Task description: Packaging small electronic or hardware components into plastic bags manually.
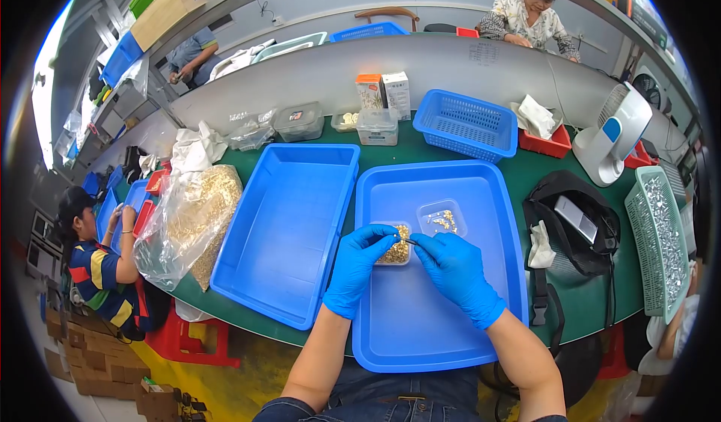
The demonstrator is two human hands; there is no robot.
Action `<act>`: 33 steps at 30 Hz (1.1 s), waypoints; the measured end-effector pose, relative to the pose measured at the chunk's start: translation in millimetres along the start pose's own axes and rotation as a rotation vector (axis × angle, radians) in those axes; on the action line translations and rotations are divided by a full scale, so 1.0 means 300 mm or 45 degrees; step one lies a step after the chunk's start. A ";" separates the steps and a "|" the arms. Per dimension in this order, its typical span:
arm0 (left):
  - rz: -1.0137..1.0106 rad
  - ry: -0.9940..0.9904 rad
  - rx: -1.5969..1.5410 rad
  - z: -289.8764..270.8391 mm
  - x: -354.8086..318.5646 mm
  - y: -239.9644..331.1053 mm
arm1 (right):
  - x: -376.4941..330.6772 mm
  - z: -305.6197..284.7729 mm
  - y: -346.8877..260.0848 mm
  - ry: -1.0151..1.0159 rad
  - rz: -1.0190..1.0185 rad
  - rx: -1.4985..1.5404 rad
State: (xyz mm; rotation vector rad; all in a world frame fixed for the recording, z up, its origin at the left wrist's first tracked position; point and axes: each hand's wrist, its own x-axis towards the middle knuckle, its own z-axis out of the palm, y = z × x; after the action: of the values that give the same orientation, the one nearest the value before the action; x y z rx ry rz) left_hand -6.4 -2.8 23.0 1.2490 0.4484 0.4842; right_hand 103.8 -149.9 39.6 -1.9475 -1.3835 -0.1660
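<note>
My left hand point(362, 263), in a blue glove, pinches thumb and finger together over a small clear tub point(404, 257) of tiny gold-coloured pieces. What sits between those fingertips is too small to make out. My right hand point(455, 269), gloved the same, grips a thin dark tool point(410, 241) that looks like tweezers. Its tip meets the left fingertips above the tub. Just beyond the right hand stands a second clear tub point(441, 219) with a few gold and silvery pieces. Both tubs rest in a blue tray point(428, 332).
Left of it lies another blue tray point(289, 227), then a clear bag point(197, 219) of gold pieces. Behind are a blue basket point(467, 125) and lidded tubs point(377, 128). Rightward sit a black bag point(559, 204), a white fan point(612, 137) and a green basket point(638, 242). Other people work nearby.
</note>
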 end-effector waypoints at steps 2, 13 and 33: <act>0.011 0.022 0.039 0.005 -0.003 0.002 | 0.003 -0.006 -0.009 0.008 -0.006 -0.047; 0.014 -0.072 -0.094 0.001 0.000 -0.014 | -0.004 0.007 0.002 0.065 0.081 0.166; -0.078 -0.450 -0.579 0.051 -0.008 0.007 | 0.021 0.007 0.033 -0.061 0.201 0.434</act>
State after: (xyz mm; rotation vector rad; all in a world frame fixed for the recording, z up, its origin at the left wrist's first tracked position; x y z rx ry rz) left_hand 0.1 -15.6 29.1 0.8525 0.0666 0.2825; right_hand 114.4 -145.4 36.2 -1.7716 -1.1926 0.1817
